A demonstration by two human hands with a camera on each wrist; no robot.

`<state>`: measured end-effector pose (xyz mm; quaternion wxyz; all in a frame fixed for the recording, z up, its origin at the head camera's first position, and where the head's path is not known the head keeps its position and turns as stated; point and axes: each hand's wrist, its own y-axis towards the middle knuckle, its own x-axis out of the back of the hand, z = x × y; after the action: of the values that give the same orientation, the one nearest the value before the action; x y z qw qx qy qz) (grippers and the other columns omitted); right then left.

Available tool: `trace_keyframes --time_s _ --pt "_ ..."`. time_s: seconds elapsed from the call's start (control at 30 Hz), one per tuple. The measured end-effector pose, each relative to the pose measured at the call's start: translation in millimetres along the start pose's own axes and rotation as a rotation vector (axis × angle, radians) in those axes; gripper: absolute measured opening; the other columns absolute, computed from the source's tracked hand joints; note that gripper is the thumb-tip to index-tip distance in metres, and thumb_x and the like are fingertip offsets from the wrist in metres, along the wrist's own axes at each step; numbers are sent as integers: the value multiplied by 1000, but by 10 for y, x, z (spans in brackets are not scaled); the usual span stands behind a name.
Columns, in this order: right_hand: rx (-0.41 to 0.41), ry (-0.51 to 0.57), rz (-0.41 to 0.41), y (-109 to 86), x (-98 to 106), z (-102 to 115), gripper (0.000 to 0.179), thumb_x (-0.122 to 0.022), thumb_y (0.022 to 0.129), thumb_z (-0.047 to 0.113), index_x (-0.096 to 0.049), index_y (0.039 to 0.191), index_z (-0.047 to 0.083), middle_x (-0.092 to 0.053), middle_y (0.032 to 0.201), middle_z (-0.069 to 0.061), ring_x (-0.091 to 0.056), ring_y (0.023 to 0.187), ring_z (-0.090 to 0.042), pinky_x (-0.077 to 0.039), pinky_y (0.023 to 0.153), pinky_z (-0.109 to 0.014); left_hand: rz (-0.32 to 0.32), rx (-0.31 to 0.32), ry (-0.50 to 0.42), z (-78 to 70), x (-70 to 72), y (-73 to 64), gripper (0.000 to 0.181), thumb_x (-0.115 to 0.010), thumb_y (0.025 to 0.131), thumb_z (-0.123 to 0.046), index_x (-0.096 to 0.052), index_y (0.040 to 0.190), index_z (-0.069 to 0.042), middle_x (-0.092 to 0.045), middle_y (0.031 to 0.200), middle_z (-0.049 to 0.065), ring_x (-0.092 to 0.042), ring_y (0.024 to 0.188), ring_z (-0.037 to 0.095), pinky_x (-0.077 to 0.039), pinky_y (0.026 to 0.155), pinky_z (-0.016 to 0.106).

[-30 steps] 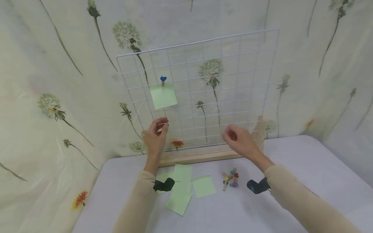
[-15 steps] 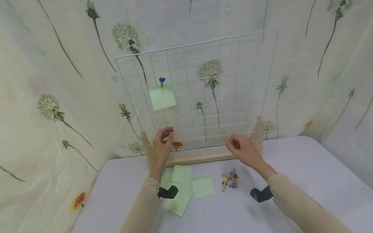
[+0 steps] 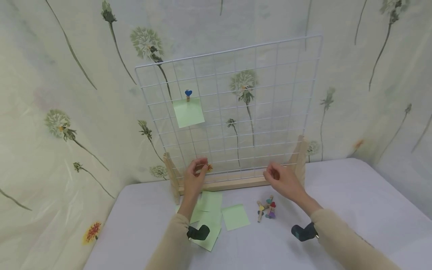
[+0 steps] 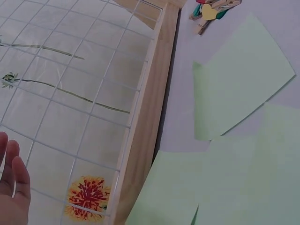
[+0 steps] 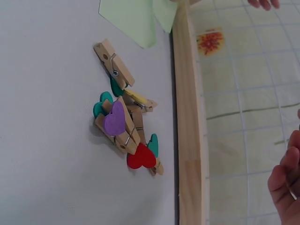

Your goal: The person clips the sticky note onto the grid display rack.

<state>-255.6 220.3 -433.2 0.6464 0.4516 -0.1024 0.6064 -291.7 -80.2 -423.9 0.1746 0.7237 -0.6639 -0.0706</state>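
Head view forward-down; wrist views nearer, sharing wire grid (image 3: 220,108).

- The paper notes (image 3: 235,216) on the table and the clipped note (image 3: 189,114) are all plain light green.
- The clipped note's peg has a blue heart (image 3: 188,92).
- The pegs (image 5: 121,72) in the pile are light brown, with a purple heart (image 5: 115,121), a red heart (image 5: 141,157), a yellow heart (image 4: 209,11) and blue-green hearts (image 5: 153,144).
- The wire grid (image 3: 213,54) is white, in squares.
- The wooden stand (image 3: 236,183) is pale tan.
- The tablecloth (image 3: 256,247) is plain whitish purple.
- The wall sheet (image 3: 111,142) is pale, with green puffy flowers (image 3: 146,41), dark stems and red-and-yellow flowers (image 3: 92,232).
- The sleeves (image 3: 351,232) are cream.
- The wrist cameras (image 3: 305,231) are black.
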Motion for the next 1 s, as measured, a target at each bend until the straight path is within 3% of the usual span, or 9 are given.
trace_keyframes --time_s 0.2,0.37,0.6,0.83,1.0 --pt "-6 19 -25 -78 -40 -54 13 -60 92 20 -54 80 16 -48 67 4 -44 63 -12 -37 52 -20 59 51 13 106 -32 -104 26 -61 91 -10 -62 116 -11 -63 116 9 -59 106 23 -50 84 28" --pt "-57 58 -4 -178 -130 -110 13 -59 92 21 -54 81 17 -50 69 3 -45 63 -11 -38 51 -20 131 103 11 188 -72 -220 30 -60 92 -14 -59 121 -9 -61 122 12 -56 111 24 -49 89 32" --pt "-74 89 14 -252 -218 -156 13 -61 92 20 -54 81 17 -49 68 4 -44 62 -9 -36 49 -20 149 171 42 50 -97 -398 27 -57 93 -10 -60 120 -9 -61 121 15 -56 112 28 -47 92 37" --pt "-81 100 13 -307 -246 -194 12 -60 92 21 -55 82 16 -49 67 4 -44 61 -9 -36 49 -20 131 172 80 86 -111 -515 25 -58 92 -9 -61 117 -6 -63 117 15 -58 105 26 -47 82 28" --pt "-140 102 12 -412 -288 -255 12 -60 92 21 -54 83 15 -52 71 3 -45 65 -9 -38 54 -20 203 124 126 120 -140 -576 25 -58 93 -11 -61 117 -5 -64 115 14 -58 105 27 -46 79 24"
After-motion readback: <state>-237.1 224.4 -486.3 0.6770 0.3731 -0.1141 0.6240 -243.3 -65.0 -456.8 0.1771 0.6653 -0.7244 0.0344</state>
